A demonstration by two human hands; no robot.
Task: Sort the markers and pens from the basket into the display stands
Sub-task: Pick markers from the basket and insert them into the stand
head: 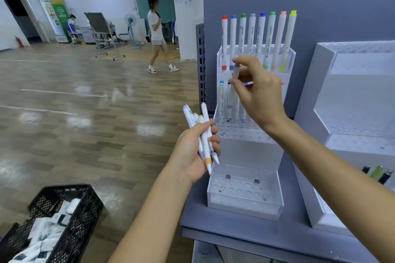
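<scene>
A clear tiered acrylic stand (pixel 245 196) sits on the grey shelf. Its top row holds several white markers with coloured caps (pixel 258 34); the middle row holds a few more (pixel 222 100). My right hand (pixel 258 94) pinches a white marker with a grey cap (pixel 235 74) upright over the middle row. My left hand (pixel 194 151) grips a bundle of several white markers (pixel 205 134), purple and orange bands showing, just left of the stand. The stand's lowest row of holes has no markers in it.
A black plastic basket (pixel 81 220) with white packets stands on the floor at lower left. A second white stand (pixel 320 134) sits to the right, with dark and green pens (pixel 377 173) at its edge. A person (pixel 157 34) walks across the wooden floor behind.
</scene>
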